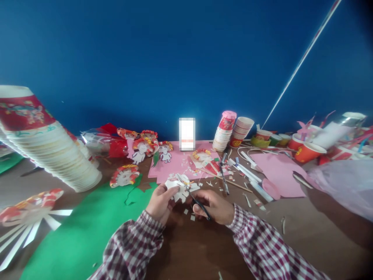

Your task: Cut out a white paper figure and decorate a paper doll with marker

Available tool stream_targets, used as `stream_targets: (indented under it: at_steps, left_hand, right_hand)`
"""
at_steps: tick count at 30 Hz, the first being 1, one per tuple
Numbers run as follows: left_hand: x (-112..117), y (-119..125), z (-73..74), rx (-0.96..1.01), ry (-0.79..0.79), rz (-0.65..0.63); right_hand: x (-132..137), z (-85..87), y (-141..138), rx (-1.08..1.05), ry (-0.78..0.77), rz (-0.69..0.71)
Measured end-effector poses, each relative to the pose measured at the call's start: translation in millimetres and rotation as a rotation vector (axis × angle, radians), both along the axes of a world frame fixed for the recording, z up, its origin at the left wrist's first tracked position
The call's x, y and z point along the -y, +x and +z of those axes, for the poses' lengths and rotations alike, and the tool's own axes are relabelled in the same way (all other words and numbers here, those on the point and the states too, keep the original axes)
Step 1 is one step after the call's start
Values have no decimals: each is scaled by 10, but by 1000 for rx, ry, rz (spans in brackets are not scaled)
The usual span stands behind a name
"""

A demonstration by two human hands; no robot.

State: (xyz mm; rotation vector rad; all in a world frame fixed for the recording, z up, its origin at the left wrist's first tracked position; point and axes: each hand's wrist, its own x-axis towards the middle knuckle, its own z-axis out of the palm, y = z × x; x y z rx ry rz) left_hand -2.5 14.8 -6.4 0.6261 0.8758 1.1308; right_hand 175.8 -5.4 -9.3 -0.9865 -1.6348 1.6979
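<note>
My left hand is closed on a white paper cut-out just above the brown table. My right hand grips black-handled scissors, whose blades reach up and left into the paper. Both hands sit close together near the table's middle, in checked red-and-white sleeves. Small paper scraps lie under and around the hands.
A green paper sheet lies front left and a leaning stack of paper cups far left. Pink sheets, paper dolls, pens, more cups and bowls crowd the back. A blue wall stands behind.
</note>
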Motion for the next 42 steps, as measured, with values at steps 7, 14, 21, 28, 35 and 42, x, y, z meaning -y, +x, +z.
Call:
stream_targets:
  at_steps: [7,14,21,28,35,42]
  left_hand:
    - [0,2,-15,11,10,18]
    - [-4,0,-40,-1,37,20]
    - [4,3,-10,-25,18,15]
    - [-1,2,-24,-10,6,10]
    - [-3,6,-56,-16,36,-9]
    - [-10,2,-82,-7,68,-39]
  right_hand:
    - [5,21,-19,-6,19,-13]
    - [12,8,-21,1,23,-15]
    - [-9,-4,-10,29,27,-14]
    - [-11,-57,12,10,38,35]
    - [3,-42,-4,-43,15,47]
    - [-3,-33,1,-1,30,51]
